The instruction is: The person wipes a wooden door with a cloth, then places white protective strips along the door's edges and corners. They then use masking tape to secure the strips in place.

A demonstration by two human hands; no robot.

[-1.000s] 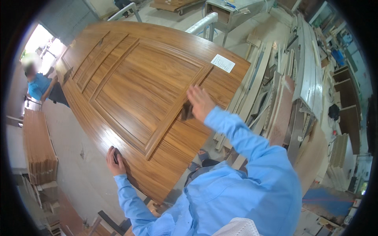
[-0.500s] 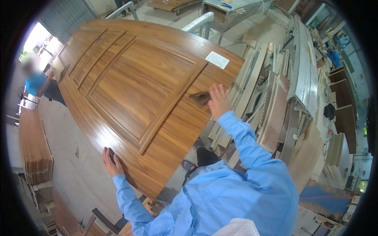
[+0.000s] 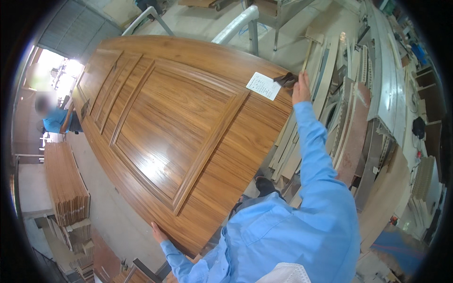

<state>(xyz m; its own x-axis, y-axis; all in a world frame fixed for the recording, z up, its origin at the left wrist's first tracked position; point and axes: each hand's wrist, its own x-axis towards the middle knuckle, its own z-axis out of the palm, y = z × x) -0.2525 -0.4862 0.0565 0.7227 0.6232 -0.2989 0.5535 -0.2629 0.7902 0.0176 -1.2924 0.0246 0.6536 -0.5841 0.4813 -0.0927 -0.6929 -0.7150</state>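
Observation:
A glossy wood-grain door panel (image 3: 160, 127) with raised moulding frames lies flat before me. My right hand (image 3: 301, 88) is at its far right corner, closed on a crumpled dark brown cloth (image 3: 285, 79). Part of the cloth overlaps a white printed label (image 3: 262, 86) on the panel. At the panel's near left edge rests my left hand (image 3: 158, 232), its fingers stretched out and holding nothing. Some of those fingers are hard to make out.
Long strips and boards (image 3: 325, 104) lie piled to the right, beside a long grey metal piece (image 3: 381, 94). Metal rails (image 3: 238, 23) stand behind the panel. Brown panels (image 3: 67, 181) are stacked at the left. Another person (image 3: 56, 119) stands at the panel's far left end.
My right hand has moved the cloth away from me and to the right, from the bare end of the panel to the label and corner. My left hand has slid nearer along the edge.

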